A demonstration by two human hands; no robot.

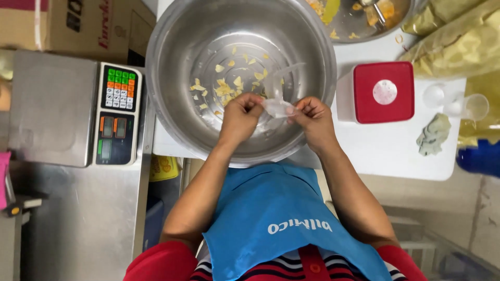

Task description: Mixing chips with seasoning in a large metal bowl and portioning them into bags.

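Both hands meet over the near part of a big steel mixing bowl [172, 47], and between them hangs a small clear plastic bag [277, 106]. The left hand [241, 115] is curled into a loose fist, thumb and fingers nipping the bag's left edge. The right hand [312, 118] does the same on the other edge, fingertips bunched and pinching the thin film. So the bag sits stretched right between the two hands, touching both, with its loose upper part rising toward twelve o'clock above the bowl's floor. I cannot tell whether anything is inside it.

On the bowl's bottom, at about eleven o'clock from the hands, lies a scatter of pale yellow chip crumbs [226, 83]. The person wears a blue apron [271, 218] over a red striped top.

At nine o'clock from the bowl stands an electronic weighing scale [52, 106] with a coloured keypad at its right side, and a cardboard box [78, 23] behind it. At three o'clock, on the white table [385, 151], is a square container with a red lid [383, 92], just beside the bowl's rim. Farther out at three o'clock lie a crumpled greenish cloth [433, 135] and a clear plastic cup [474, 106]. At one o'clock a second steel bowl [354, 23] holds yellow scraps, with bags of yellow snacks [458, 44] beside it.
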